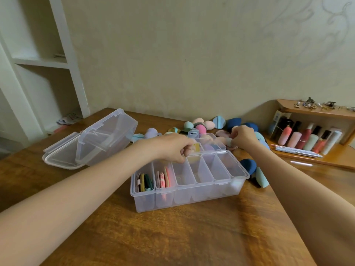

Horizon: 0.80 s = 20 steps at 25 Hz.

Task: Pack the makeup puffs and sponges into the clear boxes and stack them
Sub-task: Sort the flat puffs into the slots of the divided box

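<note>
Clear ribbed plastic box on grained wood; left hand pinching something unclear, right hand gripping pale sponge.

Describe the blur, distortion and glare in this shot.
Head view: wide-angle lens bows the white shelving and table edges; right hand and the sponge it pinches are motion-blurred; soft glare streaks on the table near the cosmetic bottles; lighting dim, greenish.

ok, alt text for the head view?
Two bare arms reach over a clear divided box on a wooden table; its two leftmost slots hold flat puffs. The right hand pinches a pale sponge; loose sponges lie behind.
</note>
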Tool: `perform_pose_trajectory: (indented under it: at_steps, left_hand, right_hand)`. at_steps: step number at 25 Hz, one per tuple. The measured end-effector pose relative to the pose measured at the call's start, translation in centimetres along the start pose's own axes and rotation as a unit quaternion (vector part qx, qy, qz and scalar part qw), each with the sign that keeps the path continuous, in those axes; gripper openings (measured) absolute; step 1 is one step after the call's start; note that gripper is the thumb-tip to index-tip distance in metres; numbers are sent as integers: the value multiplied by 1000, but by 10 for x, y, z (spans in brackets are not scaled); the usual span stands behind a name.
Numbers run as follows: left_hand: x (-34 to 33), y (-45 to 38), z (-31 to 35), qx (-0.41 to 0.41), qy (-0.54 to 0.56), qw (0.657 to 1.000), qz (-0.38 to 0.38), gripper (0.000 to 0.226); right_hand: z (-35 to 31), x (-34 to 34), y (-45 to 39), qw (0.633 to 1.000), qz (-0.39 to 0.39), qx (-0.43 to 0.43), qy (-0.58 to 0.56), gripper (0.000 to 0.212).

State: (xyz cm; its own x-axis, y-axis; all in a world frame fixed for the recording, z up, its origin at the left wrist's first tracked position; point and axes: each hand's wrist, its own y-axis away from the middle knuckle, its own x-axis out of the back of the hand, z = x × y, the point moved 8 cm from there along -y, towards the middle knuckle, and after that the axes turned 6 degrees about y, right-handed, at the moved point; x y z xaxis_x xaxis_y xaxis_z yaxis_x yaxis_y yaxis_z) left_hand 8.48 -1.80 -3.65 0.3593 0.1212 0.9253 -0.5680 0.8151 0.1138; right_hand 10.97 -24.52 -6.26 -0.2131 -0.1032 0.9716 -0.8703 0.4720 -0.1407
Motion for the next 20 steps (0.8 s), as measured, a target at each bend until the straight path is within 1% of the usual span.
perform_pose_trajectory:
  at_steps: [1, 3, 4, 6, 8, 9, 12, 14, 16, 18, 20]
  left_hand:
    - [-1, 2, 0, 1, 6, 1000, 3, 19]
    - [1, 7, 1, 1, 11, 1000, 9, 11]
    - [3, 9, 2, 1, 12, 1000, 11, 9]
    - [6, 14, 3, 3, 23, 1000, 17, 11]
    - [6, 18, 3, 9, 29, 999, 28, 13]
    - [6, 18, 3, 11, 27, 999, 33, 13]
    - [5, 18, 5, 11, 24, 999, 38, 12]
    - [8, 22, 3, 16, 50, 998, 35, 12]
    - [10, 26, -2, 25, 79, 996, 35, 16]
    - [9, 32, -4, 28, 101, 994, 38, 20]
    - [9, 35, -5, 31, 114, 992, 50, 26]
  right_hand:
    - [-1, 1, 3, 1000, -13, -3, 1, 32]
    - [-8, -1, 9, 998, -50, 12, 38, 42]
    - [-12, -4, 11, 996, -69, 10, 59, 44]
    - [-9, -6, 12, 996, -68, -16, 57, 44]
    - [-4, -7, 11, 997, -42, -46, 34, 43]
    - [-2, -4, 14, 998, -16, -48, 23, 38]
    - [-1, 16, 32, 997, 53, -25, 42, 23]
    - [-2, 43, 40, 995, 93, -15, 4, 24]
    - [-7, 77, 52, 989, 134, -3, -58, 26]
    - [-25, 101, 75, 980, 139, 30, -142, 23]
    - [-54, 105, 110, 970, 115, 77, -200, 19]
